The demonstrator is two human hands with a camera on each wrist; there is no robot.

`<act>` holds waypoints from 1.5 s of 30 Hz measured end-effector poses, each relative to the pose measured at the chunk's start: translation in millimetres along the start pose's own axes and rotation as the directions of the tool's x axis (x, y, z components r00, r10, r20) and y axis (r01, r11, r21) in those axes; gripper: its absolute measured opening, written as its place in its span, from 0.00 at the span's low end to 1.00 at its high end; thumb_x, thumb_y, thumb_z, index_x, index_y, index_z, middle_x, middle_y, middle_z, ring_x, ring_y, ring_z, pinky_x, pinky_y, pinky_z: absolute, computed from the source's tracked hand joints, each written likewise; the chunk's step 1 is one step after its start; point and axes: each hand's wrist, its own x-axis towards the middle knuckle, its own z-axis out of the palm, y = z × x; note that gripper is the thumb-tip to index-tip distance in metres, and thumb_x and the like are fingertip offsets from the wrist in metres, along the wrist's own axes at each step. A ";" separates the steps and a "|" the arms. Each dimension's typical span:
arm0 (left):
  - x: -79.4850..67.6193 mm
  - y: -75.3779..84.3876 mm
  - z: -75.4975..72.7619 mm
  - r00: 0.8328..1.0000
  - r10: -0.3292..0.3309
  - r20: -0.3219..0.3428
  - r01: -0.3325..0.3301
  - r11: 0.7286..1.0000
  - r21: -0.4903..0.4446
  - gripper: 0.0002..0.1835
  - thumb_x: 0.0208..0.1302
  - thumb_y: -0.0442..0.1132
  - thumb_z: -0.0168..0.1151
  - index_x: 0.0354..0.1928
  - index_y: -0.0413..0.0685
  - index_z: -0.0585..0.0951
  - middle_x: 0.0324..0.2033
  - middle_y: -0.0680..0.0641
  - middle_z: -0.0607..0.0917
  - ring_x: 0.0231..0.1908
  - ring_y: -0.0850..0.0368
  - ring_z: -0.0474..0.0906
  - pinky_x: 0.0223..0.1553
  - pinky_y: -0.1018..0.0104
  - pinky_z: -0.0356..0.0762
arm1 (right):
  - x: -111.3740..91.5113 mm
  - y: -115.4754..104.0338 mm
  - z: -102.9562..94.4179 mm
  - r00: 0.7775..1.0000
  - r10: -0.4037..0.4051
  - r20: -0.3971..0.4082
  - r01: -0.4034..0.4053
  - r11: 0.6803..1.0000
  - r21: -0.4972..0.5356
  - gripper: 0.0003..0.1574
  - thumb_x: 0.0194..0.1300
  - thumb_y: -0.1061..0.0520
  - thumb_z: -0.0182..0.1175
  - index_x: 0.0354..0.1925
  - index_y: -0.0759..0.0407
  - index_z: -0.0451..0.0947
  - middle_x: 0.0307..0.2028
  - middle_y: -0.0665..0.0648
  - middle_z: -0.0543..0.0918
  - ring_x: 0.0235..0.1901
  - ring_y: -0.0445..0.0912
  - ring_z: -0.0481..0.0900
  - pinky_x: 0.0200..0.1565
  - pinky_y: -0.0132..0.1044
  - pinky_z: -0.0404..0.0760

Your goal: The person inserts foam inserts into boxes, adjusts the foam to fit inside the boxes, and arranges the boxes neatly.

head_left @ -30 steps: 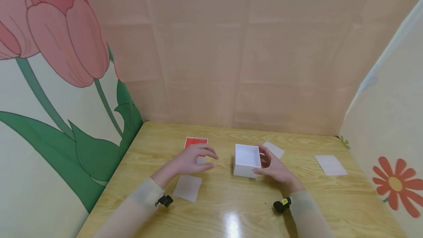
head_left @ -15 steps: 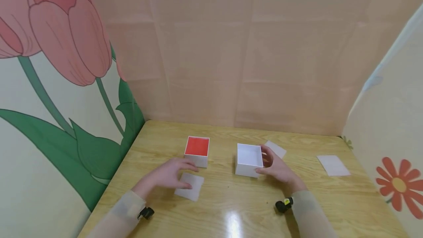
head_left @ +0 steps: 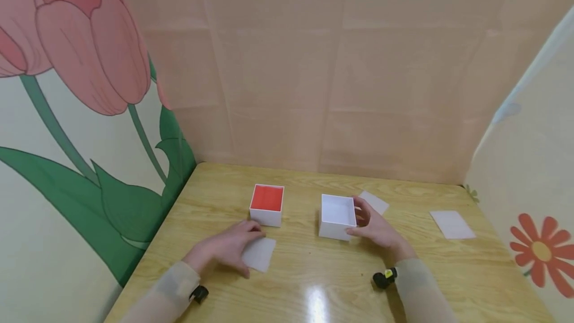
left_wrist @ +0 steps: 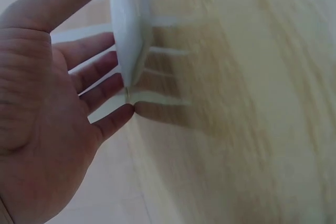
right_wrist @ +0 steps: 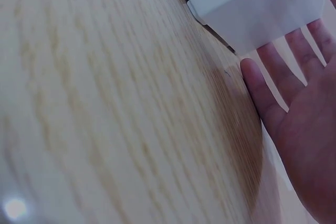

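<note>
A white square sheet point(head_left: 260, 255) lies on the table at the near left. Over its left side spreads my left hand point(head_left: 228, 247), with the thumb by the near edge and fingers by the far edge; in the left wrist view the fingertips are right at the white sheet point(left_wrist: 130, 30). My right hand point(head_left: 375, 228) grips the right side of a white open-topped box point(head_left: 334, 231), thumb at the near corner and fingers behind. That box point(right_wrist: 262, 14) shows its pale wall against the fingers in the right wrist view.
A second white box point(head_left: 265, 218) with a red top surface point(head_left: 267, 198) inside its rim stands left of centre, beyond the left hand. Two more white sheets lie to the right: one sheet point(head_left: 375, 202) behind the right hand, another sheet point(head_left: 452, 225) farther right. A wooden table point(head_left: 309, 283) carries everything.
My left hand has moved from in front of the red-topped box toward me, down to the near-left sheet, its thumb now lower. The right hand and its box have stayed in place.
</note>
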 end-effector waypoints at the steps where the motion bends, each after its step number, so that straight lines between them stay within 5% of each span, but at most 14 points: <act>1: 0.3 -0.2 0.7 1.000 0.000 0.001 0.000 1.000 0.006 0.55 0.46 0.61 0.88 0.76 0.54 0.74 0.68 0.56 0.71 0.67 0.57 0.66 0.70 0.58 0.72 | -0.2 -0.4 0.1 1.000 -0.001 -0.001 0.001 1.000 -0.001 0.67 0.63 0.57 0.79 0.85 0.59 0.47 0.79 0.70 0.60 0.75 0.71 0.64 0.72 0.64 0.67; 16: 1.3 2.1 1.4 1.000 0.008 -0.028 -0.008 1.000 0.012 0.48 0.50 0.54 0.85 0.74 0.52 0.77 0.62 0.57 0.73 0.62 0.60 0.68 0.66 0.59 0.74 | 0.1 -0.6 0.5 1.000 -0.006 0.000 0.006 1.000 -0.003 0.67 0.63 0.57 0.79 0.85 0.60 0.47 0.80 0.69 0.60 0.75 0.71 0.63 0.73 0.68 0.65; 23: -0.4 6.6 0.5 0.999 0.014 -0.045 -0.016 0.998 -0.057 0.48 0.49 0.50 0.85 0.74 0.50 0.76 0.61 0.58 0.70 0.61 0.60 0.68 0.65 0.59 0.75 | -1.9 -1.8 1.9 1.000 0.004 0.010 -0.004 1.000 0.020 0.65 0.64 0.57 0.78 0.85 0.58 0.47 0.80 0.70 0.59 0.75 0.71 0.63 0.73 0.65 0.67; 32: 3.2 15.1 -2.8 0.993 0.094 -0.075 -0.099 0.993 -0.067 0.47 0.52 0.51 0.84 0.74 0.52 0.76 0.64 0.57 0.71 0.63 0.61 0.69 0.64 0.61 0.76 | -3.6 -7.9 2.8 1.000 -0.003 0.004 0.003 1.000 0.017 0.66 0.64 0.57 0.78 0.85 0.57 0.48 0.80 0.69 0.59 0.76 0.72 0.61 0.73 0.67 0.65; 41: 7.6 41.6 -20.8 0.980 0.173 -0.099 -0.184 0.976 -0.117 0.47 0.56 0.51 0.81 0.78 0.52 0.72 0.67 0.56 0.70 0.61 0.60 0.69 0.57 0.65 0.80 | -2.6 -13.7 -0.1 0.990 -0.138 0.031 0.135 0.987 0.088 0.67 0.65 0.63 0.75 0.87 0.44 0.46 0.82 0.72 0.52 0.77 0.73 0.56 0.69 0.36 0.71; 45: 12.0 45.0 -25.0 0.976 0.189 -0.112 -0.206 0.966 -0.159 0.47 0.56 0.50 0.81 0.78 0.55 0.72 0.67 0.56 0.70 0.61 0.60 0.69 0.54 0.66 0.81 | -4.1 -15.1 1.3 0.996 -0.092 -0.014 0.093 0.993 0.076 0.61 0.66 0.61 0.75 0.86 0.44 0.52 0.80 0.66 0.60 0.77 0.69 0.60 0.72 0.51 0.72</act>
